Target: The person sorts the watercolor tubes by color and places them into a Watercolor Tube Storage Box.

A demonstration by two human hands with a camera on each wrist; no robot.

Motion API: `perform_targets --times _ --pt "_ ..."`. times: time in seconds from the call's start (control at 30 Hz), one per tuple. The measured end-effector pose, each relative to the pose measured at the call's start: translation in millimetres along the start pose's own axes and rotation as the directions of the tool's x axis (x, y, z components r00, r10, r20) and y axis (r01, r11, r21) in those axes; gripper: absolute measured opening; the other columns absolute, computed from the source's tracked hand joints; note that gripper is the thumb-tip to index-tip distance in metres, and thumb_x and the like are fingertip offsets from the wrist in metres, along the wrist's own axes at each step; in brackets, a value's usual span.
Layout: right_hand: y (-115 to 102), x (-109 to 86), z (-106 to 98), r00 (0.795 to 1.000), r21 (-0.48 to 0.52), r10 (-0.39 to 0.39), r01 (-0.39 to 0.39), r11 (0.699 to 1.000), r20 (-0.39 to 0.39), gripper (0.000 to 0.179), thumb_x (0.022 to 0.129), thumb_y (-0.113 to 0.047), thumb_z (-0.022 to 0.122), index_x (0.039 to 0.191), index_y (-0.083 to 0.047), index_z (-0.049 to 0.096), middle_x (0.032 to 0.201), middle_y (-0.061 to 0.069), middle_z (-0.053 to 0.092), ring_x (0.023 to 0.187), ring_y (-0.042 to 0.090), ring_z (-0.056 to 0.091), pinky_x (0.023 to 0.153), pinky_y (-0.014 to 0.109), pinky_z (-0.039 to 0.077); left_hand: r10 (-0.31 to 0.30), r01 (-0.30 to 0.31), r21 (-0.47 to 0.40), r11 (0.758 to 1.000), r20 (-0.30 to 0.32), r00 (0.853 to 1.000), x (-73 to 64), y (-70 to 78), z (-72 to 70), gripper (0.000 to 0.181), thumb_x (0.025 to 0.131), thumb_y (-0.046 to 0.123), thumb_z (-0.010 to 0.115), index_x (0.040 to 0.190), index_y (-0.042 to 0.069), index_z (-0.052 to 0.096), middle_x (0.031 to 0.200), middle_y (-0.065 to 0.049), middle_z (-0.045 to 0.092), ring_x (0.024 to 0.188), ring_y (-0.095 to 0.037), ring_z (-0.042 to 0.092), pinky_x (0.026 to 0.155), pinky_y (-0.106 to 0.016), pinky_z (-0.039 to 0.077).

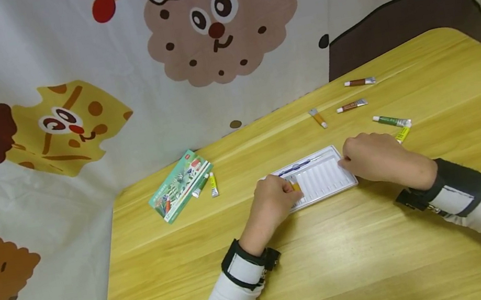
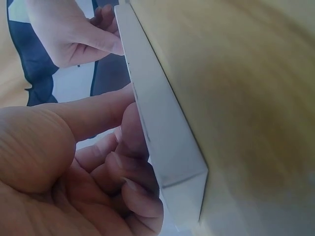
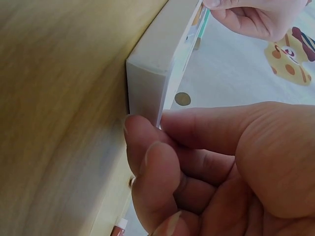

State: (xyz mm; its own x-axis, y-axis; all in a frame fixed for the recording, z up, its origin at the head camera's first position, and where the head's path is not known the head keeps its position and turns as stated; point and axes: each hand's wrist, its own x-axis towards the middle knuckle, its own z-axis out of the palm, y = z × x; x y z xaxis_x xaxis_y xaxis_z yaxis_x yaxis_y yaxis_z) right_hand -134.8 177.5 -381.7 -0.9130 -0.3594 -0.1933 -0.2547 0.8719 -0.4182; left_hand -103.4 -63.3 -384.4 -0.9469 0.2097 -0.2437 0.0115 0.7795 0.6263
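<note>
A white slotted plastic paint tray point(image 1: 322, 181) lies on the wooden table, with a blue paintbrush point(image 1: 296, 167) along its far side. My left hand point(image 1: 272, 198) is over the tray's left end and pinches an orange-yellow paint tube point(image 1: 295, 185) lying in a slot; its fingertips partly hide the tube. At the other end, my right hand point(image 1: 373, 159) holds the tray's right edge. In the right wrist view the thumb is at the rim and a curled finger is against the outer wall point(image 3: 147, 88). The left wrist view shows the tray's near side wall point(image 2: 157, 108).
A green illustrated paint box point(image 1: 180, 186) lies at the left, with a green tube point(image 1: 200, 186) and a yellow tube point(image 1: 213, 184) beside it. Brown tubes point(image 1: 351, 106), an ochre tube point(image 1: 318, 119), a green tube point(image 1: 390, 120) and a yellow tube point(image 1: 403, 133) are scattered beyond the tray. A printed curtain point(image 1: 108, 44) borders the table.
</note>
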Motion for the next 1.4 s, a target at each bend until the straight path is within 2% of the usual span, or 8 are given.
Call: perform_targets --times 0.57,0.7,0.8,0.93,1.03,1.13,1.3,1.4 --pt "1 0.7 -3 1.0 0.023 -0.01 0.01 1.0 0.018 0.028 0.1 -0.016 0.067 0.074 -0.008 0.069 0.061 0.001 0.047 0.052 0.016 0.044 0.049 0.028 0.031 0.022 -0.022 0.023 0.999 0.001 1.0 0.3 -1.6 -0.6 0.056 0.094 0.019 0.081 0.051 0.013 0.047 0.048 0.009 0.032 0.046 -0.008 0.034 0.049 -0.022 0.026" --pt "5 6.3 -9 1.0 0.046 -0.005 0.005 0.999 0.009 0.024 0.101 -0.018 0.068 0.08 -0.007 0.073 0.062 0.001 0.047 0.053 0.017 0.045 0.05 0.03 0.032 0.024 -0.024 0.006 1.0 0.006 1.0 0.7 -0.2 -0.9 0.055 0.094 0.018 0.081 0.051 0.012 0.047 0.048 0.008 0.032 0.046 -0.008 0.034 0.049 -0.022 0.026" --pt "8 17.7 -13 0.999 0.057 -0.012 0.014 0.998 -0.04 0.022 0.101 -0.018 0.067 0.087 -0.004 0.075 0.063 0.002 0.051 0.054 0.018 0.047 0.051 0.031 0.033 0.018 -0.018 -0.001 1.0 0.014 1.0 1.3 0.0 -0.9 0.055 0.094 0.018 0.081 0.051 0.012 0.047 0.048 0.009 0.032 0.046 -0.008 0.034 0.048 -0.023 0.025" --pt "11 42.2 -18 0.99 0.033 -0.027 0.032 0.999 -0.141 0.031 0.101 -0.016 0.064 0.072 -0.005 0.067 0.06 0.001 0.048 0.053 0.018 0.046 0.048 0.03 0.031 0.006 -0.006 0.009 1.0 0.014 1.0 2.4 -1.2 -1.3 0.056 0.094 0.018 0.081 0.051 0.012 0.046 0.049 0.008 0.031 0.046 -0.008 0.033 0.048 -0.022 0.025" --pt "13 60.9 -23 0.983 0.018 -0.014 0.018 1.0 -0.184 0.039 0.102 -0.015 0.063 0.064 -0.008 0.06 0.056 0.001 0.045 0.051 0.018 0.044 0.046 0.028 0.027 0.005 -0.006 0.013 1.0 0.017 1.0 2.9 -1.4 -2.4 0.056 0.094 0.019 0.081 0.051 0.012 0.046 0.049 0.008 0.031 0.045 -0.008 0.033 0.047 -0.022 0.024" --pt "15 75.2 -27 0.982 0.012 0.012 -0.01 1.0 -0.189 0.039 0.102 -0.017 0.064 0.064 -0.007 0.061 0.055 0.002 0.045 0.049 0.018 0.044 0.045 0.028 0.027 0.014 -0.014 0.013 1.0 0.023 1.0 3.3 -1.5 -2.8 0.056 0.095 0.019 0.081 0.051 0.012 0.047 0.048 0.008 0.031 0.045 -0.007 0.033 0.046 -0.022 0.024" --pt "16 91.3 -30 0.987 -0.018 0.051 -0.055 0.998 -0.153 0.042 0.1 -0.02 0.067 0.062 -0.005 0.058 0.056 0.003 0.045 0.047 0.018 0.043 0.044 0.028 0.027 0.021 -0.021 0.007 1.0 0.025 0.999 3.3 -1.7 -3.0 0.055 0.095 0.019 0.081 0.051 0.012 0.048 0.048 0.008 0.032 0.045 -0.008 0.034 0.047 -0.022 0.025" --pt "15 97.1 -29 0.989 -0.025 0.075 -0.079 0.997 -0.131 0.037 0.099 -0.021 0.069 0.067 -0.003 0.062 0.059 0.005 0.047 0.049 0.02 0.046 0.047 0.03 0.029 0.017 -0.017 0.009 1.0 0.024 1.0 3.3 -2.0 -3.1 0.054 0.094 0.019 0.081 0.051 0.012 0.049 0.048 0.008 0.033 0.046 -0.009 0.035 0.048 -0.022 0.026"
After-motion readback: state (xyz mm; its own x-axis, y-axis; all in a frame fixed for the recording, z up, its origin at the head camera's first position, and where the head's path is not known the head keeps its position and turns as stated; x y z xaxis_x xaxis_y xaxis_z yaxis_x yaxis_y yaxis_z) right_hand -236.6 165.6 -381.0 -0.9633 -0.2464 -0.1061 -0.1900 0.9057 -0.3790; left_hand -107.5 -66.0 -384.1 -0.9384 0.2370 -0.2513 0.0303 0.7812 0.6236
